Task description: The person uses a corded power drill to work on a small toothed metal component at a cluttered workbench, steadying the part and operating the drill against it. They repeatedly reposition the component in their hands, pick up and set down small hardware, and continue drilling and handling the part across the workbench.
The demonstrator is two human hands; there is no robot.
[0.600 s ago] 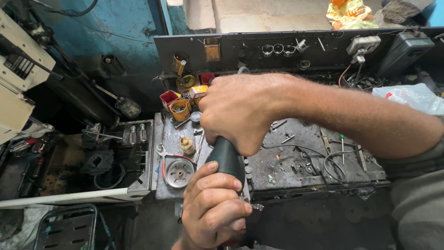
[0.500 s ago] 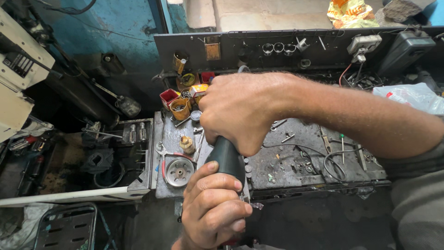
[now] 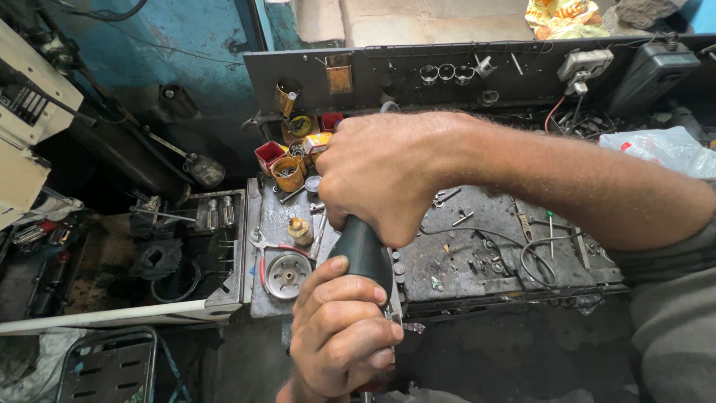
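- Seemingly one tool occupies both hands in the head view: a dark cylindrical handle [image 3: 363, 252] stands tilted above the front edge of the counter [image 3: 477, 246], low in the middle of the picture.
- Right hand [image 3: 384, 175] is wrapped shut around the upper end of the handle, knuckles up, hiding that end; its forearm runs off to the right.
- Left hand [image 3: 339, 336] is curled tight around the lower end, fingers [image 3: 350, 287] folded across the front, just below the right hand.
- Just left of the handle, on the counter, lie red-handled pliers [image 3: 268, 250], a grey pulley wheel [image 3: 286, 275] and a small brass fitting [image 3: 300, 231].
- Further back stand an orange cup [image 3: 287, 173] and a red box [image 3: 268, 155] of small parts.
- At far right rests a clear plastic bag [image 3: 664, 149], well apart from the hands.
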